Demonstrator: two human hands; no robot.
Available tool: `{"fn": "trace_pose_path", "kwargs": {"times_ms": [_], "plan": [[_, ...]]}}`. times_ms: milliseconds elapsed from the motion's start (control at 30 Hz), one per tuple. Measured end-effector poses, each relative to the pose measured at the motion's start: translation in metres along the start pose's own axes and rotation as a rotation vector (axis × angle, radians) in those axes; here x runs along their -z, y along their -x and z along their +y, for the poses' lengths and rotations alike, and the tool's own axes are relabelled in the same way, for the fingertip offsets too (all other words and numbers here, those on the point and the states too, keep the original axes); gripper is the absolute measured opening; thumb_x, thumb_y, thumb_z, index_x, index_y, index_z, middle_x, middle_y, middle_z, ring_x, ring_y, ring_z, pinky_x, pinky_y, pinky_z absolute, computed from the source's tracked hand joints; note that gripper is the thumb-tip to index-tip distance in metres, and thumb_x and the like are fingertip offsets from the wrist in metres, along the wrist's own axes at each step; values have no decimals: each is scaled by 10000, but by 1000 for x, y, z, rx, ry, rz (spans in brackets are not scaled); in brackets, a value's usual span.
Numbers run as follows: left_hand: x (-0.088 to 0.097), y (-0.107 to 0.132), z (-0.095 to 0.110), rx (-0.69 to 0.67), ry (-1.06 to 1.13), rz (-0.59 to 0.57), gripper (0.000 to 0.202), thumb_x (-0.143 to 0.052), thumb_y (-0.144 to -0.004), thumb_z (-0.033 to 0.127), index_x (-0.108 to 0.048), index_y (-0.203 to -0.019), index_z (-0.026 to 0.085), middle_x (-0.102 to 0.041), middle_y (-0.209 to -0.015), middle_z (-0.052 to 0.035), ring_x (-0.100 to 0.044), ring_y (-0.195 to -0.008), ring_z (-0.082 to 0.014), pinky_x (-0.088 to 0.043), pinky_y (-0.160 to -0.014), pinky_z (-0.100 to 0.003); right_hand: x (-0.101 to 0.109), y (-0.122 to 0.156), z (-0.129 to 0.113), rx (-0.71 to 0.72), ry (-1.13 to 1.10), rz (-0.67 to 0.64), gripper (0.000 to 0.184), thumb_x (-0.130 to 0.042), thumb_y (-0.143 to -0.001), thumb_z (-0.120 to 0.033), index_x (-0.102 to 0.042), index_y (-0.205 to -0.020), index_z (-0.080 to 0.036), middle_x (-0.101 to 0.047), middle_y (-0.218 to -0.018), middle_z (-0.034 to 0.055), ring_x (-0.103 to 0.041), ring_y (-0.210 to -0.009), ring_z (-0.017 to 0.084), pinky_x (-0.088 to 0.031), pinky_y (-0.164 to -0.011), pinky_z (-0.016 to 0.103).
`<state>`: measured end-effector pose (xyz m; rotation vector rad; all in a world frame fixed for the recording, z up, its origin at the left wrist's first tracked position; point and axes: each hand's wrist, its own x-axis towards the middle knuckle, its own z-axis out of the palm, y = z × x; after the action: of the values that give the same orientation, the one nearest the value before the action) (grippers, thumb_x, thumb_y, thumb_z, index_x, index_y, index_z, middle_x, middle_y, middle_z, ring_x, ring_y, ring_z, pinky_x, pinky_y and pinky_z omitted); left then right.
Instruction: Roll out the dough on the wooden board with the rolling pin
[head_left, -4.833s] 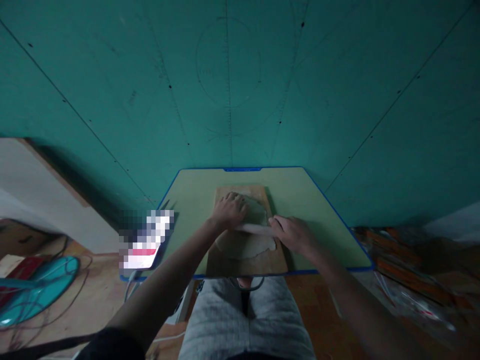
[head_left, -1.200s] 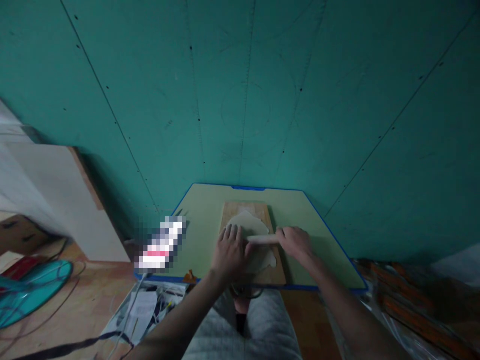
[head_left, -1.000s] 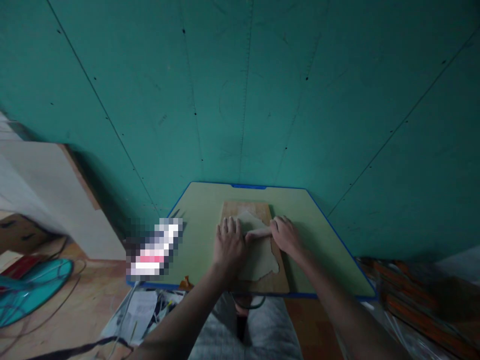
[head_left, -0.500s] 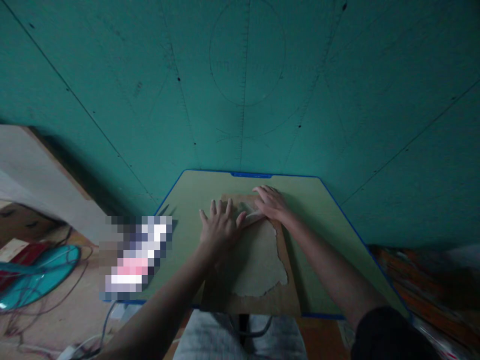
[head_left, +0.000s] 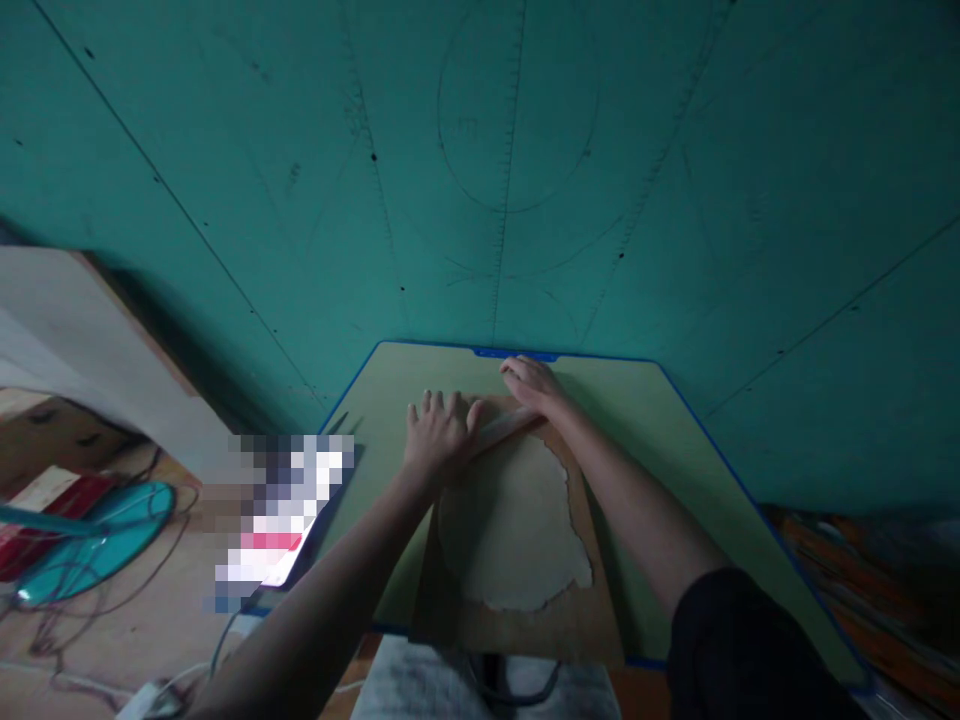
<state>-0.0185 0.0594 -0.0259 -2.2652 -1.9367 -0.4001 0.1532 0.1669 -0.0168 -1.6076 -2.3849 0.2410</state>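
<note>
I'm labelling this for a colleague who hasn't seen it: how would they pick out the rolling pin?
In front of the green wall is a pale, blue-edged tabletop bearing a wooden board. Near the board's far end, the rolling pin slants from the left hand to the right hand. It is the slim, straight rod, unlike the flat, ragged-edged dough.

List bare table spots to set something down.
Free: the table from the right forearm out to its right edge; a smaller patch between the pixelated item and left hand. Crowded: the board, mostly covered by dough, with left hand and right hand at the pin; also the left edge, by the pixelated item.
</note>
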Motion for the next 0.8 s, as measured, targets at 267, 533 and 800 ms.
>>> {"fn": "trace_pose_path", "kwargs": {"times_ms": [267,533,800], "plan": [[9,58,64,-29,18,0,642,-335,-971,572,-529,-1330,76,-513,-1382,-265,-425,-1334,-411,-401,-1011,-556,4,76,13,-40,116,56,286,-372,-952,-232,-626,-1078,-198,-606,-1199,87,-522,-1130,214,-353,-979,344],[0,96,95,-226,54,99,692,-413,-947,542,-421,-1441,57,-447,-1477,-201,-382,-1388,-348,-325,-1121,-482,-6,101,14,61,138,48,337,-318,-979,-188,-619,-1130,-210,-598,-1247,82,-453,-1251,176,-290,-1099,349],[6,88,65,-265,30,76,719,-394,-950,577,-361,-1489,103,-398,-1519,-171,-349,-1399,-373,-294,-1136,-548,-14,81,14,101,83,40,378,-466,-933,-348,-585,-1273,-233,-461,-1433,87,-310,-1391,240,-256,-1138,418]]}}
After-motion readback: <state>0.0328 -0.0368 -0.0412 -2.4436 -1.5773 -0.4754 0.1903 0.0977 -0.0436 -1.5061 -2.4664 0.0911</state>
